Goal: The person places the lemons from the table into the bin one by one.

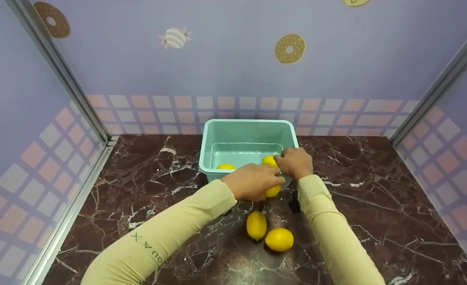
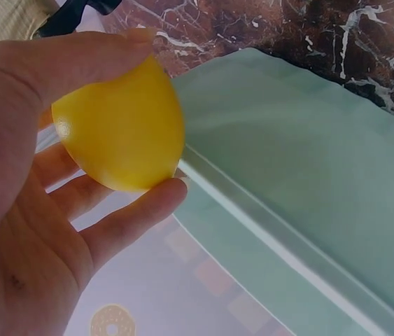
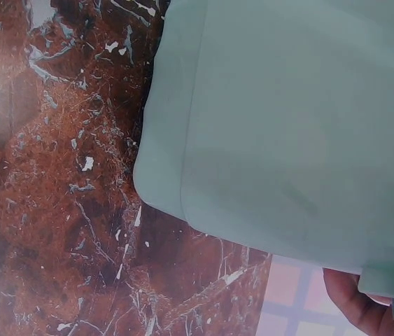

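Observation:
My left hand (image 1: 255,181) is at the front of the pale green plastic bin (image 1: 250,123). It pinches a yellow lemon (image 2: 123,129) between thumb and fingertips, just outside the bin's wall (image 2: 287,140). At the bin's front right corner my right hand (image 1: 295,163) grips the rim; in the right wrist view only some curled fingers (image 3: 350,297) show at the edge. Inside the bin, one lemon (image 1: 226,166) lies at the front left, partly hidden by the rim. Another lemon (image 1: 270,160) shows beside the right hand.
Two lemons, one upright in view (image 1: 256,225) and one lying sideways (image 1: 279,239), rest on the dark red marbled table (image 1: 158,221) between the forearms. Purple walls (image 1: 233,71) with a checked border stand behind and at both sides.

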`<state>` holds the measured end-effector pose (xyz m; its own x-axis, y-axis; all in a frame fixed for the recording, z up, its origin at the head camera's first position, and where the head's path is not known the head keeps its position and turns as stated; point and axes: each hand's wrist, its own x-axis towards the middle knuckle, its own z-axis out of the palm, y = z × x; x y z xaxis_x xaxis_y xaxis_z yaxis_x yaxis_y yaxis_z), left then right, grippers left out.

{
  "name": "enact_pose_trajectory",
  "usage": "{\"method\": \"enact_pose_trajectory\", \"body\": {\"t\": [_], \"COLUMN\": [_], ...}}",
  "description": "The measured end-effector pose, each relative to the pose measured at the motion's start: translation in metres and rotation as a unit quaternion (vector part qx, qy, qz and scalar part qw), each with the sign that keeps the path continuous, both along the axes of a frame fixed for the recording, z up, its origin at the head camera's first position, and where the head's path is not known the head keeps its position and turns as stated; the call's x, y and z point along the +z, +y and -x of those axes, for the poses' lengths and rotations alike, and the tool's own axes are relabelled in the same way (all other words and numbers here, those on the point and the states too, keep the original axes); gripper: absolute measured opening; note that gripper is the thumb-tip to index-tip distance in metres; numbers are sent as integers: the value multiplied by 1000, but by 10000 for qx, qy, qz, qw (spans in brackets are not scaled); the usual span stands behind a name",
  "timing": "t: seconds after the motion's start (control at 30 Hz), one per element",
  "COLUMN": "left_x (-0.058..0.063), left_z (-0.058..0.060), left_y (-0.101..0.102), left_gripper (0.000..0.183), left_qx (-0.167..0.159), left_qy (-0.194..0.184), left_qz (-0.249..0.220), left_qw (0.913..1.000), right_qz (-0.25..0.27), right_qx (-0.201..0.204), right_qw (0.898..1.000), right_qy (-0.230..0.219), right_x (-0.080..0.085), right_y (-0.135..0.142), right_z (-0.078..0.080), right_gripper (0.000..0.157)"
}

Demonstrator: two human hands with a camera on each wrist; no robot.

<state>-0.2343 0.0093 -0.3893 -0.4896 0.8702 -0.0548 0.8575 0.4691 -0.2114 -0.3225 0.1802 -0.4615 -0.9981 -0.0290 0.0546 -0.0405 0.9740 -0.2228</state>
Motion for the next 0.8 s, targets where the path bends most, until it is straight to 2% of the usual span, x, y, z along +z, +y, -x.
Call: {"method": "enact_pose_trajectory", "body": {"t": [0.33, 0.8], "left_x": [3, 8], "left_z": [4, 10], "left_y": [1, -4], "left_gripper": [36, 42], "left_qx": [-51, 111], "left_qy": [127, 46], "left_qz": [-41, -299], "left_qw": [9999, 9995], "right_qz": [146, 103], "right_qx": [13, -47], "right_qw": [9998, 9999], "right_qy": [159, -5], "right_x": [0, 0], "right_y": [-2, 0], "right_z": [-2, -1], "right_gripper": [41, 43]}}
